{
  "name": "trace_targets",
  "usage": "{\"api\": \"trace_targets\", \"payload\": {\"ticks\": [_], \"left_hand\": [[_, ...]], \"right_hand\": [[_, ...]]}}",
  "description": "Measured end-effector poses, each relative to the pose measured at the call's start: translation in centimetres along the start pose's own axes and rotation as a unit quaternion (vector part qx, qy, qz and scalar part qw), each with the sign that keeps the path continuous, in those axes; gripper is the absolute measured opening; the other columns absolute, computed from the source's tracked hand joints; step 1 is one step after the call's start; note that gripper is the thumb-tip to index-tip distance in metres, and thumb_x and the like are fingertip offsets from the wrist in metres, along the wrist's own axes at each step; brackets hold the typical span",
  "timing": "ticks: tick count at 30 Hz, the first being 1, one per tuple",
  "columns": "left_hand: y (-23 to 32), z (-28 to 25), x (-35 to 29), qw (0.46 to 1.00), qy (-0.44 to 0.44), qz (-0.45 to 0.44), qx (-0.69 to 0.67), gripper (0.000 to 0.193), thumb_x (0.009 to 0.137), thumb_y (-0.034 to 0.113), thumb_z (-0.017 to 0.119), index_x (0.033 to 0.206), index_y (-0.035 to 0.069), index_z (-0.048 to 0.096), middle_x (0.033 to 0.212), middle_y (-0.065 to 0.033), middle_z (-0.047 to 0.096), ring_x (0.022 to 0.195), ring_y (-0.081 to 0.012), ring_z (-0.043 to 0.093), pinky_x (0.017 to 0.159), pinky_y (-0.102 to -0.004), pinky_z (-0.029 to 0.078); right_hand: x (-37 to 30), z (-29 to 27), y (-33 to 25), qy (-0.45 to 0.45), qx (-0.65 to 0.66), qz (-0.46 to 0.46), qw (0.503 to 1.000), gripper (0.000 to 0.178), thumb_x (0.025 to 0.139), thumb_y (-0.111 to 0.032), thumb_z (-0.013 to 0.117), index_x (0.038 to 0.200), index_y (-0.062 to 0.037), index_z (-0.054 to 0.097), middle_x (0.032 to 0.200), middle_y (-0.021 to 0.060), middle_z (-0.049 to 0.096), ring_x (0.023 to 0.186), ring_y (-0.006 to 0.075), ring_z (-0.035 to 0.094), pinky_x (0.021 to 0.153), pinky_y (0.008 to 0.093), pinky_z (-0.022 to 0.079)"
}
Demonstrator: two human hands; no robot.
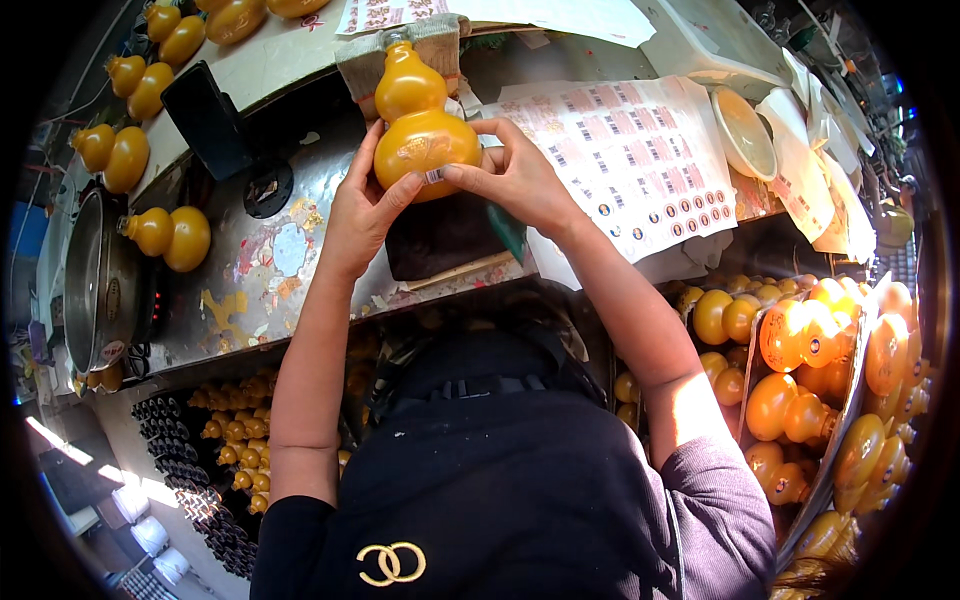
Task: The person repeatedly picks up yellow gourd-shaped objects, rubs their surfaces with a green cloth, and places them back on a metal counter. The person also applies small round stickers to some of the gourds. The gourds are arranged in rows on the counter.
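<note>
Stained metal worktop (330, 165) disappearing under sticker sheets (640, 150) at right. Left hand (367, 215) and right hand (525, 185), fingertips hiding, cupping glossy gourd-shaped bottle (418, 128) far centre, thumbs (402, 196) pressing label (434, 175); ribbed cloth (358, 75) showing beyond.

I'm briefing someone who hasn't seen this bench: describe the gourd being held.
Find the grey worktable, then the left hand and right hand over it. Between them is a glossy yellow-orange gourd, smaller bulb pointing away. Unlike the other gourds, it's held, both thumbs beside its small barcode sticker.
</note>
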State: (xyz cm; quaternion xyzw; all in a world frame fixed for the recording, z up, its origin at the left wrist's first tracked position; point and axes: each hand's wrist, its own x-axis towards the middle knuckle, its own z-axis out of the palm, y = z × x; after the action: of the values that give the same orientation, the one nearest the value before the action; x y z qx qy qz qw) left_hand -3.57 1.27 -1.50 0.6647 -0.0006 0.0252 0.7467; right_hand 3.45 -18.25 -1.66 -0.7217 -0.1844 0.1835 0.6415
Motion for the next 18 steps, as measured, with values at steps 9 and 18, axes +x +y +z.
{"api": "trace_targets", "payload": {"ticks": [9, 18], "left_hand": [[0.02, -0.21, -0.05, 1.0, 0.0, -0.011, 0.002, 0.082, 0.088, 0.023, 0.071, 0.148, -0.001, 0.021, 0.139, -0.0132, 0.043, 0.126, -0.0191, 0.045, 0.105, -0.0298, 0.037], [-0.29, -0.35, -0.05, 1.0, 0.0, -0.007, -0.014, 0.085, 0.087, 0.022, 0.072, 0.149, 0.0, 0.019, 0.143, -0.0132, 0.038, 0.128, -0.0206, 0.043, 0.106, -0.0309, 0.037]], "right_hand": [[-0.12, -0.02, 0.04, -0.002, 0.009, 0.001, 1.0, 0.067, 0.078, -0.036, 0.08, 0.119, 0.0053, 0.048, 0.064, -0.0048, 0.05, 0.059, 0.0017, 0.045, 0.056, 0.0187, 0.038], [0.01, -0.29, 0.35, -0.011, 0.015, 0.004, 1.0, 0.068, 0.078, -0.036, 0.08, 0.12, 0.0056, 0.046, 0.065, -0.004, 0.05, 0.061, 0.0026, 0.045, 0.058, 0.0191, 0.039]]}}
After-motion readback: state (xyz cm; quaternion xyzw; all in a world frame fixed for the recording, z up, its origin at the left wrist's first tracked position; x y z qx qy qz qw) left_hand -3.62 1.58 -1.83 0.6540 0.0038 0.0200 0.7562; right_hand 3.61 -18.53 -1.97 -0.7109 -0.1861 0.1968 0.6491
